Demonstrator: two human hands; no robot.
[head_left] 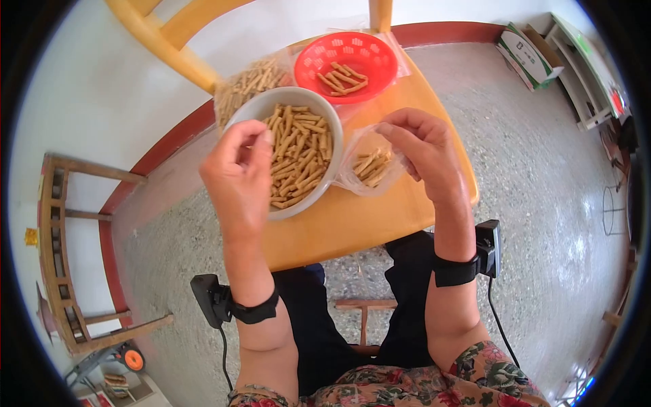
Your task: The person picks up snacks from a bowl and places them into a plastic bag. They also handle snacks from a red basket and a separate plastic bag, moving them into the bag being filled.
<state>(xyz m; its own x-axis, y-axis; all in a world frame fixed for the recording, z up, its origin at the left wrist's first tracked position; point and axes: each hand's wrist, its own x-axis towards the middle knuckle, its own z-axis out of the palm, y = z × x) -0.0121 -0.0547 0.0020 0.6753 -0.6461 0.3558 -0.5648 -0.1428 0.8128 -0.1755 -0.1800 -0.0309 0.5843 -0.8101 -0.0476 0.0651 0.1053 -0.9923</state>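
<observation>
One pinch, content unclear, the left hand (239,169) makes over the centre-left bowl (308,98); the right hand (428,144) pinches a clear bag (365,141).

Viewed wide-angle from the head, facing forward and down, near to the left hand (239,180) and right hand (428,149).

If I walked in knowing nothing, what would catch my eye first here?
Probably the bright red basket, toward the back of the yellow chair. Nearer the person and to its left, a white bowl is full of brown sticks, with the left hand at its left side. Right of the bowl, the right hand pinches a small clear bag with some sticks inside.
</observation>
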